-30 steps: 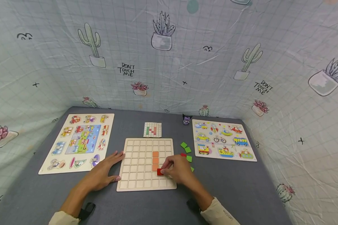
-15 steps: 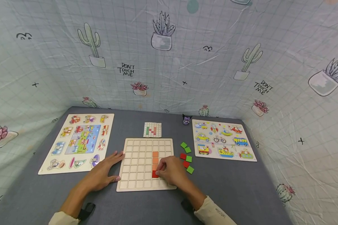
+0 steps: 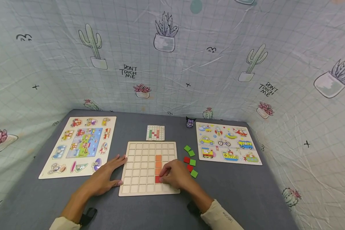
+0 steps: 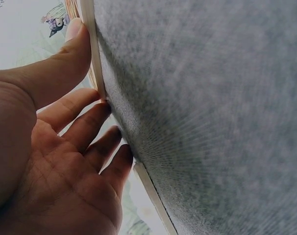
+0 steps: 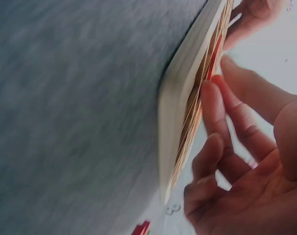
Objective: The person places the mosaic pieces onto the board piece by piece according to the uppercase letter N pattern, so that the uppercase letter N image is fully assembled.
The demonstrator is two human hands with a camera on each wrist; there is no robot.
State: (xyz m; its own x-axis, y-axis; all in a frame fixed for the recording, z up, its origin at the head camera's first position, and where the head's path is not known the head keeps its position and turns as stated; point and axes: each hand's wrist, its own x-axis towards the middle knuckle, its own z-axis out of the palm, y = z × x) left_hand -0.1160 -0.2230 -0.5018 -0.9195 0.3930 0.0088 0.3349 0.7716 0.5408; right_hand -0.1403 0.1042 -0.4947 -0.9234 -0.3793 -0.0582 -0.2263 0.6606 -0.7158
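Note:
A square wooden grid board (image 3: pixel 142 172) lies on the table before me. Down one of its columns run orange square tiles (image 3: pixel 158 164), and a red square tile (image 3: pixel 157 179) lies in the cell just below them. The thumb and fingertips of my right hand (image 3: pixel 176 175) pinch the red tile at its right side, seen edge-on in the right wrist view. My left hand (image 3: pixel 104 177) rests at the board's left edge, its fingers spread and relaxed; in the left wrist view the thumb and fingertips touch that edge (image 4: pixel 100 73).
Loose green tiles (image 3: pixel 193 162) and red tiles (image 3: pixel 187 159) lie right of the board. Behind it is a small pattern card (image 3: pixel 155 133). Picture puzzle boards stand left (image 3: pixel 57 159) and right (image 3: pixel 215 153), with a small dark figurine (image 3: pixel 190 122) at the back.
My right hand has brought the red tile leftward and down into the cell under the orange tiles. In the last half second it has sunk slightly lower. My left hand has stayed put.

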